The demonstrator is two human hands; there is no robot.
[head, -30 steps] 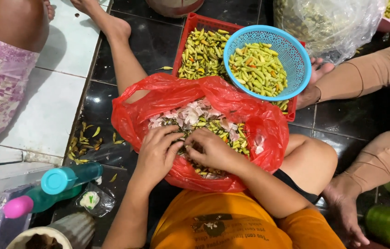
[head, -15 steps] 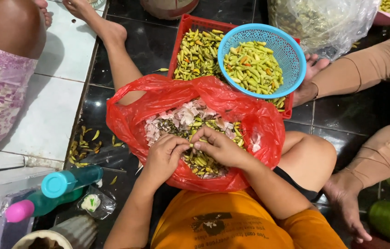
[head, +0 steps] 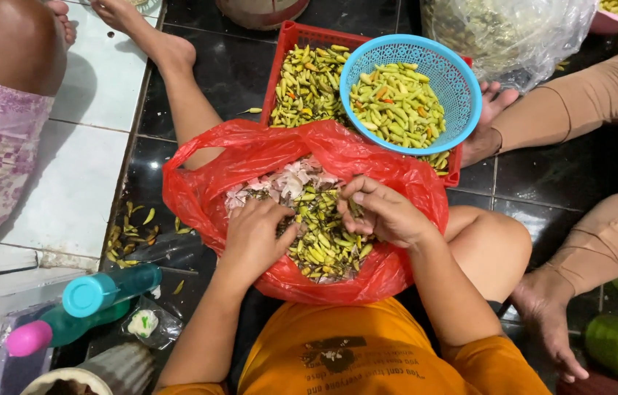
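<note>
A red plastic bag (head: 265, 146) lies open across my lap. It holds small yellow-green chili peppers (head: 323, 245) and pale papery skins (head: 287, 183). Both my hands are inside the bag. My left hand (head: 254, 234) lies palm down on the pile with its fingers curled into the chilies, so whatever it may hold is hidden. My right hand (head: 385, 212) is beside it, with fingertips pinched on one chili. Just beyond the bag, a blue round basket (head: 462, 80) of chilies rests on a red crate (head: 301, 33) that is also filled with chilies.
Another person sits at the right, with a foot (head: 491, 117) by the crate and a hand (head: 550, 322) on the dark tiles. A third person's leg (head: 2, 44) is at the left. Teal bottles (head: 104, 289), scattered chili bits (head: 130, 234), a clear bag (head: 506, 29) and green cups (head: 616, 344) surround me.
My hands have drawn slightly apart inside the bag, the left one sliding toward me. The view has shifted a little.
</note>
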